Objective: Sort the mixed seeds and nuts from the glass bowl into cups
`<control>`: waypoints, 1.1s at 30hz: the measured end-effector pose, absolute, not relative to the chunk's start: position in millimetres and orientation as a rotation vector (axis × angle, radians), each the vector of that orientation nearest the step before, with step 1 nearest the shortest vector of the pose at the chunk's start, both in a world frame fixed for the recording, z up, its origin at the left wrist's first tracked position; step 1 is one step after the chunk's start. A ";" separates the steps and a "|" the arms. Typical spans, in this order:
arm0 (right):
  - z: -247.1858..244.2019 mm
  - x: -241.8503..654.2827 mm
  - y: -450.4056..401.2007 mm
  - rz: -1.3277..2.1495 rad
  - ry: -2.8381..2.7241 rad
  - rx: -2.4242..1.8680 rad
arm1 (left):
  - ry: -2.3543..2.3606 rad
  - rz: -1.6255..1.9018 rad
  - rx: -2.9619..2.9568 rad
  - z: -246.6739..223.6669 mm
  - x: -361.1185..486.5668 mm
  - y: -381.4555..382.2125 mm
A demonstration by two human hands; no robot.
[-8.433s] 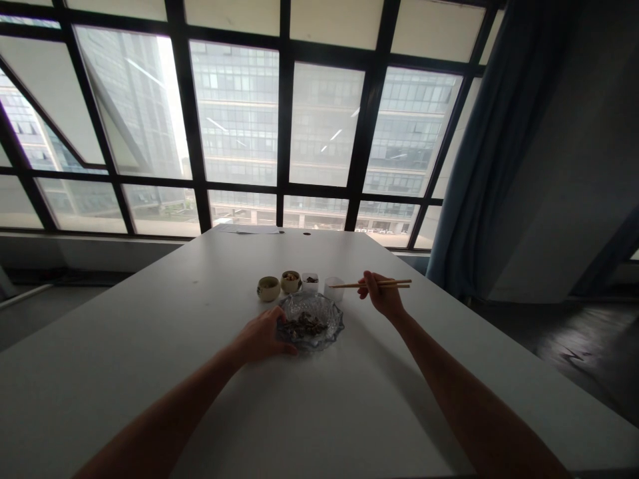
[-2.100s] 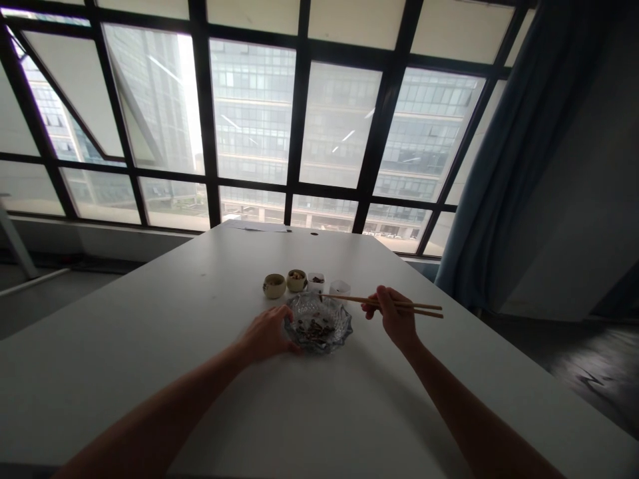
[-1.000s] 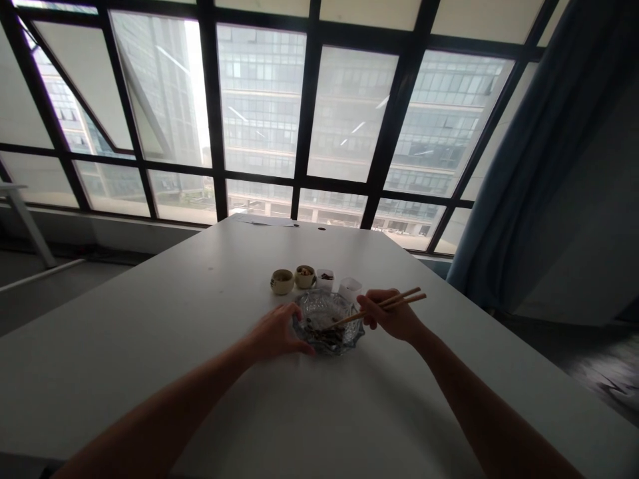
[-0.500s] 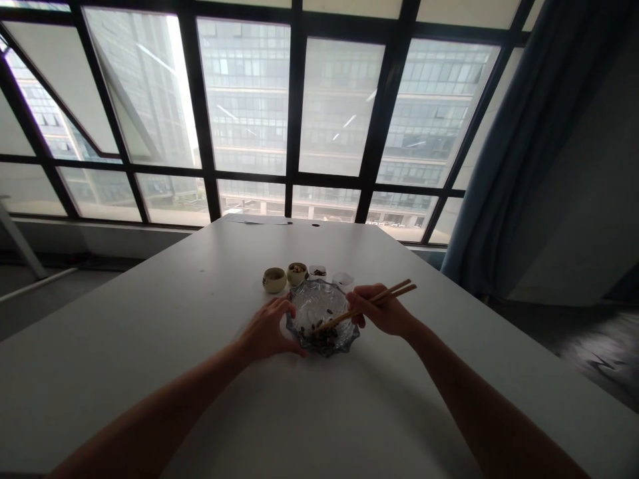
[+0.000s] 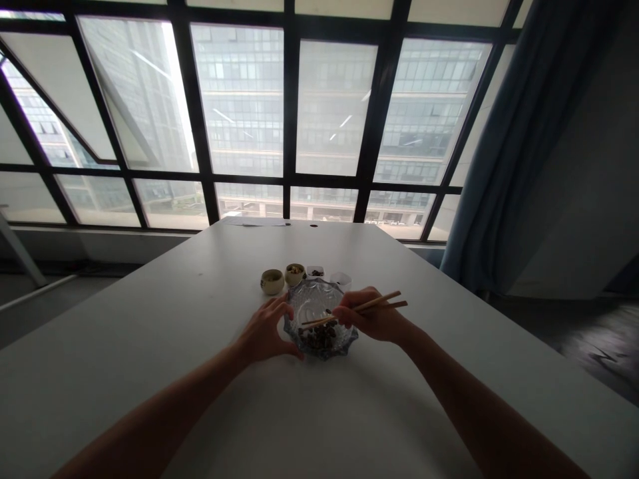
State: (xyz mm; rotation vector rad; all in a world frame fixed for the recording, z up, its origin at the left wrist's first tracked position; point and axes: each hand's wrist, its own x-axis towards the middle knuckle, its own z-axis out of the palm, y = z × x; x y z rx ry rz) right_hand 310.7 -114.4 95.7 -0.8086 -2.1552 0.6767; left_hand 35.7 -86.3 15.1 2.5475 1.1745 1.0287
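White table (image 5: pixel 279 426) by windows (image 5: pixel 239 106), left hand (image 5: pixel 267 330) gripping glass bowl (image 5: pixel 310 303), right hand (image 5: pixel 373 316) grasping chopsticks (image 5: pixel 319 321) over dark pieces (image 5: pixel 322 338)

Two hands (image 5: pixel 267 332), two chopsticks (image 5: pixel 384 299), one glass bowl (image 5: pixel 314 299), two pots (image 5: pixel 272 284), two white cups (image 5: pixel 341 279)

I can see a clear, patterned glass bowl (image 5: pixel 310 301) with a scalloped rim, upright on the white table (image 5: pixel 299 416). Small dark pieces (image 5: pixel 322 337) lie heaped in its near half. A pair of light wooden chopsticks (image 5: pixel 387 297) slants in over its right side, tips pointing left; I can't tell whether they touch the pieces.
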 end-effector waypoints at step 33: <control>83.9 351.0 -65.3 1.008 -1.330 -0.890 | 1.257 1.007 2.425 13.7 36.7 -86.3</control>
